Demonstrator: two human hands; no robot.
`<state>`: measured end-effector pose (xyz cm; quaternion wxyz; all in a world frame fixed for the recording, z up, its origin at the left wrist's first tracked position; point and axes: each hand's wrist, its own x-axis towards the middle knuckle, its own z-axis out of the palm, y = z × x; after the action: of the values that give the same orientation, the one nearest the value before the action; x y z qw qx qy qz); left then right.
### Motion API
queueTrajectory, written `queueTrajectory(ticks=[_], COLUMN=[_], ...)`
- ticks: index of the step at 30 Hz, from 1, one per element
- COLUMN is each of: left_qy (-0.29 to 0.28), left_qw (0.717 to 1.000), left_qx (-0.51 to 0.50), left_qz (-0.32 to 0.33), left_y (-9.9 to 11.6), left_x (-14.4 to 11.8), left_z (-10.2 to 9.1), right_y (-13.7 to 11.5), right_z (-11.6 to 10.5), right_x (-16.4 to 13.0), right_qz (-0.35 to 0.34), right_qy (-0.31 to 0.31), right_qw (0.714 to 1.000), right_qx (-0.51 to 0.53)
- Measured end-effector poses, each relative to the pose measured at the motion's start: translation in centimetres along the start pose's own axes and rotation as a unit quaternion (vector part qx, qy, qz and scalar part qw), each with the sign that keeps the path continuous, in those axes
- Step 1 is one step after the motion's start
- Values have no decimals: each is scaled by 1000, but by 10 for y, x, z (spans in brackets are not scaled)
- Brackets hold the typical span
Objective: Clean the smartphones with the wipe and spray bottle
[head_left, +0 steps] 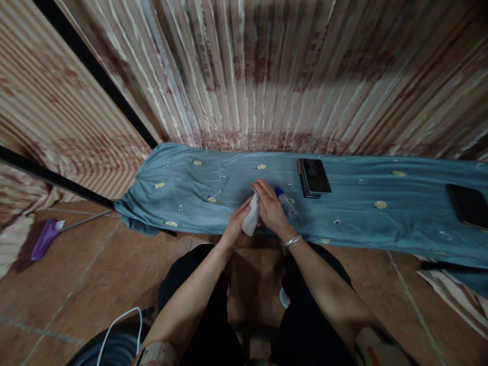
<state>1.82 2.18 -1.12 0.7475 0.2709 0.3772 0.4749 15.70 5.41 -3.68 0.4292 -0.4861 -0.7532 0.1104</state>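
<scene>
A small white folded piece (250, 217), perhaps paper, stands upright between my two hands over the near edge of the cloth-covered bench (236, 175). My left hand (237, 224) grips it from the left, thumb and fingers pressed to its side. Against its other face, my right hand (270, 207) closes with the fingers bent over its top edge. A silver bracelet circles my right wrist. Just right of that hand lies a clear bottle or tube with a blue cap (286, 202), touching neither hand.
A black phone (315, 176) rests on a dark stack at the bench's back. Another dark flat device (468, 204) lies far right. Pleated curtains (267, 76) hang behind, black poles (95, 76) slant at left, and a purple broom head (48, 239) is on the floor.
</scene>
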Motion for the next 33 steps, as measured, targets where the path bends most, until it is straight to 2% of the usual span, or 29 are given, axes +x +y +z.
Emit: queueTrajectory(ticks=[5, 10, 12, 14, 16, 20, 23, 27, 30, 33], left_qy=[-10, -22, -20, -7, 11, 9, 27, 19, 30, 47], left_qw=[1000, 1000, 1000, 999, 997, 974, 951, 905, 881, 882], left_qx=[-7, -8, -2, 17, 52, 162, 244, 367, 412, 412], left_qz=[-2, 17, 20, 28, 57, 157, 188, 214, 231, 223], left_y=[6, 10, 9, 6, 2, -4, -6, -7, -9, -10], left_x=[-3, -4, -3, -1, 1, 4, 5, 8, 9, 11], left_z=[0, 1, 1, 2, 2, 2, 1, -4, -8, -12], right_y=[9, 22, 24, 25, 25, 17, 5, -18, -34, -46], right_z=[1, 16, 25, 34, 41, 42, 39, 33, 30, 27], right_x=[2, 2, 1, -1, -4, -10, -11, -10, -10, -11], right_qz=[75, 163, 211, 275, 307, 311, 316, 366, 393, 376], right_qy=[32, 76, 105, 132, 125, 85, 77, 86, 66, 41], right_qw=[996, 978, 956, 917, 891, 866, 838, 760, 708, 705], right_qx=[31, 106, 175, 258, 310, 383, 438, 530, 583, 599])
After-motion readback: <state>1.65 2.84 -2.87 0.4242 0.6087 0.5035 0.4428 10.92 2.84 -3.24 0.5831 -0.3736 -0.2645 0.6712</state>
